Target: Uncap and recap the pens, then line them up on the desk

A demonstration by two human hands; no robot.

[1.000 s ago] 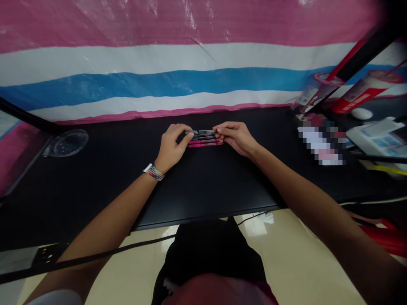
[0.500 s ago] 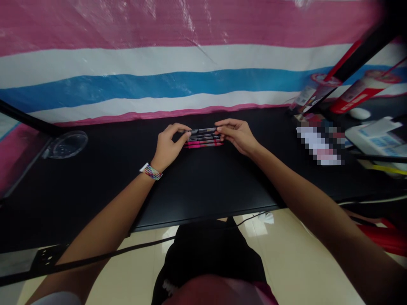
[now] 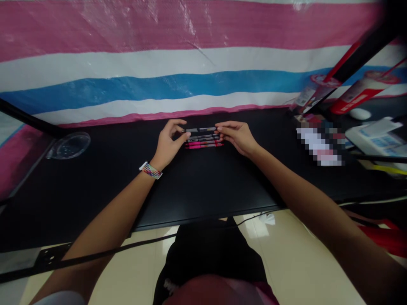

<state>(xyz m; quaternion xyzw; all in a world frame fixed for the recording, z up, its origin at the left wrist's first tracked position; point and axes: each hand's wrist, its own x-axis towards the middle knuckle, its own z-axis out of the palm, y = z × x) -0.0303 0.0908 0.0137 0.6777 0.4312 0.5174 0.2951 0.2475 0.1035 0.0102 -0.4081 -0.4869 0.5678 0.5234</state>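
Observation:
Several pens lie side by side on the black desk (image 3: 203, 182), running left to right. The farthest is a black and clear pen (image 3: 201, 129); other dark pens (image 3: 205, 138) lie just nearer, and pink pens (image 3: 203, 145) are closest to me. My right hand (image 3: 235, 136) pinches the right end of the farthest pen between thumb and fingers. At the left ends, my left hand (image 3: 170, 142) has its thumb and index finger apart, curved around the farthest pen's tip. Its thumb tip is close to the pens; whether it touches them I cannot tell.
A clear plastic lid or dish (image 3: 70, 145) lies at the left. To the right stand drink cups with straws (image 3: 358, 93), a white rounded object (image 3: 360, 113) and papers (image 3: 378, 135). A striped plastic sheet (image 3: 190, 84) hangs behind the desk. A dark cable (image 3: 143, 245) crosses below the edge.
My left index finger has lifted off the farthest pen's left end, opening a gap from the thumb. My right hand stays at that pen's right end.

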